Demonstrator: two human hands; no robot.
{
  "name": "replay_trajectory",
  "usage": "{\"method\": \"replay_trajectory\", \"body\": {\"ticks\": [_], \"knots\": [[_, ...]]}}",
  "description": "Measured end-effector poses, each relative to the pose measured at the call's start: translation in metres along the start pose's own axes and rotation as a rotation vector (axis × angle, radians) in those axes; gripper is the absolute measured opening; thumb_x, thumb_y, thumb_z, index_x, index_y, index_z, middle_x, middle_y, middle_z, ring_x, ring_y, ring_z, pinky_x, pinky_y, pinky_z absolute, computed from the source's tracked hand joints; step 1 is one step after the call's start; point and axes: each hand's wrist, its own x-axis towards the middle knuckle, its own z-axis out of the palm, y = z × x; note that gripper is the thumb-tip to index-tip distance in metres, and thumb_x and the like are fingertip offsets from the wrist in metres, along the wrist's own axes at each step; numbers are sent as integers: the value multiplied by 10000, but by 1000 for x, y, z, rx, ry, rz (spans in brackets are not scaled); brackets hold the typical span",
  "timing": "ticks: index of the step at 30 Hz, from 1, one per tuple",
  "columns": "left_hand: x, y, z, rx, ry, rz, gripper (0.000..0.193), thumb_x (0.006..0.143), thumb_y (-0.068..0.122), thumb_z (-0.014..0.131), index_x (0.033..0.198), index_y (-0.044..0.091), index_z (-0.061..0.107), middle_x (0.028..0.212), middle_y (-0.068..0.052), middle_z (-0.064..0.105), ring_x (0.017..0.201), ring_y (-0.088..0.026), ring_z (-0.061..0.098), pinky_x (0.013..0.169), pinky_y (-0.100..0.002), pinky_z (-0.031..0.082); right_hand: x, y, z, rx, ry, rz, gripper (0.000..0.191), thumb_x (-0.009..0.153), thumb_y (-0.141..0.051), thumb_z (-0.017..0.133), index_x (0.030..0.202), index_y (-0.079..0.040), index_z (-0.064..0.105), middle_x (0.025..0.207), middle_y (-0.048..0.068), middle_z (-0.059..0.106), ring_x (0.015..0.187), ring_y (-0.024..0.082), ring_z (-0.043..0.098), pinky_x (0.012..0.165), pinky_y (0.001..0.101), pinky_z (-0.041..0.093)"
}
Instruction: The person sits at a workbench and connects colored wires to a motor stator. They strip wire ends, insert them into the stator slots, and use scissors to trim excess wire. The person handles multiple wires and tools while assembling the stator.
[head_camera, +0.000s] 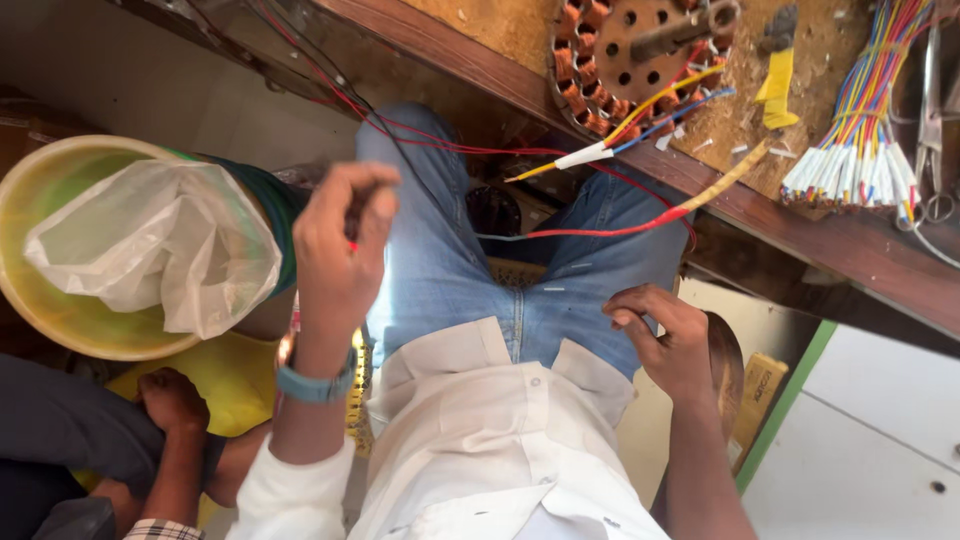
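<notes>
Wooden bench edge (830, 235) is running diagonally at 1 o'clock, carrying a copper-wound stator (640, 60) and a bundle of coloured wires (860, 150). Yellow bowl (60, 310) is sitting at 9 o'clock. Left hand (340, 245) is pinching a red wire (600, 230) trailing toward 2 o'clock. Right hand (665, 340) is resting loosely curled on the thigh, gripping nothing.

Left hand (340, 245) raised, fingertips pinched; right hand (668, 335) curled on thigh.

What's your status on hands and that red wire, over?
Left hand raised, pinching red wire running to motor stator on bench. Right hand resting on thigh, nothing held. Yellow bucket left of knee, clear of wire.
</notes>
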Motion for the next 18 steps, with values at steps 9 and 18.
{"method": "replay_trajectory", "body": {"ticks": [9, 18], "knots": [[-66, 13, 60, 71, -482, -150, 163, 921, 91, 684, 1075, 41, 676, 975, -99, 710, 833, -254, 688, 716, -351, 560, -34, 29, -13, -31, 220, 339, 91, 943, -53, 691, 963, 25, 734, 885, 95, 752, 730, 125, 716, 674, 256, 564], [-60, 16, 65, 229, -564, 37, 204, 881, 102, 712, 1069, 35, 668, 958, -117, 699, 898, -313, 651, 798, -414, 520, -46, 70, -85, -342, 262, 617, 169, 968, -101, 679, 1102, -17, 739, 986, 141, 756, 800, 224, 734, 738, 339, 555]]}}
